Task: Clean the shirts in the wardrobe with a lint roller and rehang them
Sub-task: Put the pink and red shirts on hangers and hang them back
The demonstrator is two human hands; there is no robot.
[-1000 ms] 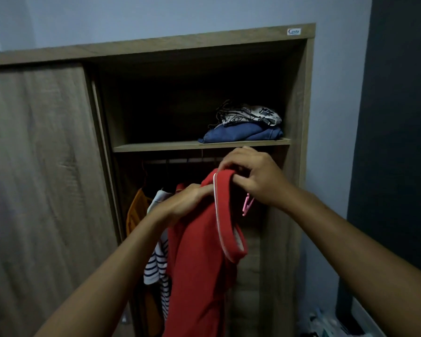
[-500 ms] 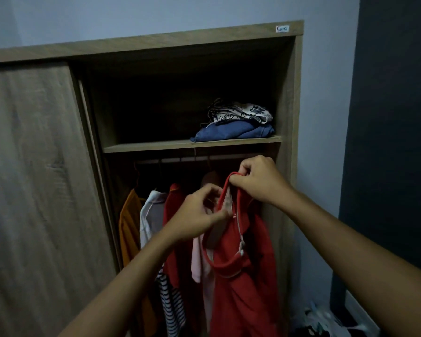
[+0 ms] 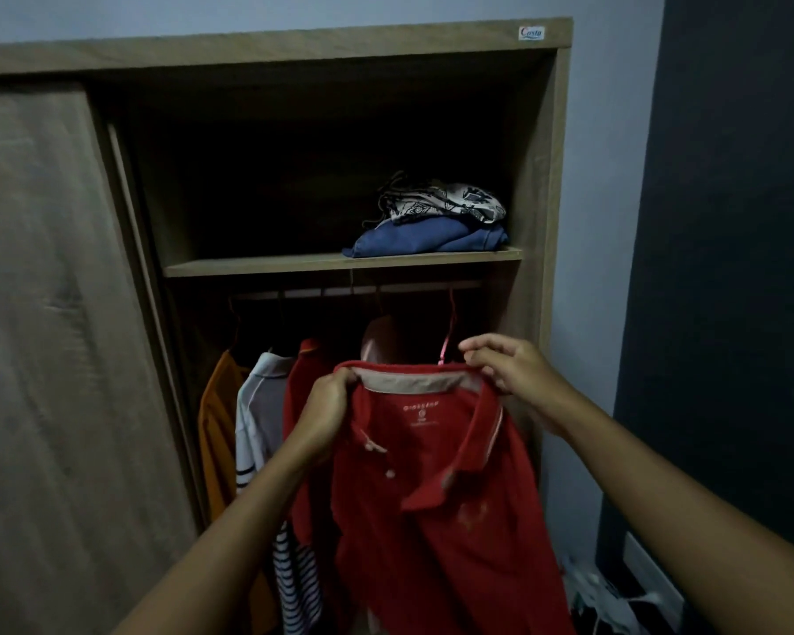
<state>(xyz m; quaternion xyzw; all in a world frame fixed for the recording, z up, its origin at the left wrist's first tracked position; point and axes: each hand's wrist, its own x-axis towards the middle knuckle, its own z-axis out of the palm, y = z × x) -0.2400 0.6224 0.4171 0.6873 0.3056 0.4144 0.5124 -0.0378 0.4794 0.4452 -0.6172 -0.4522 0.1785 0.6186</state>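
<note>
A red polo shirt (image 3: 436,506) hangs on a pink hanger (image 3: 446,346) whose hook reaches up to the wardrobe rail (image 3: 363,290). The collar faces me, spread wide. My left hand (image 3: 326,405) grips the collar's left end. My right hand (image 3: 509,366) pinches the collar's right end beside the hanger. To the left on the same rail hang an orange shirt (image 3: 216,433), a white and grey striped shirt (image 3: 262,419) and another red shirt (image 3: 301,391). No lint roller is in view.
Folded clothes (image 3: 432,226) lie on the wooden shelf (image 3: 257,265) above the rail. A closed sliding door (image 3: 42,359) covers the wardrobe's left half. A dark wall (image 3: 734,222) stands at the right, with loose clutter (image 3: 601,593) on the floor beneath it.
The red shirt has gone from bunched and edge-on to hung on the rail with its collar facing me. My hands have moved apart to the collar's two ends.
</note>
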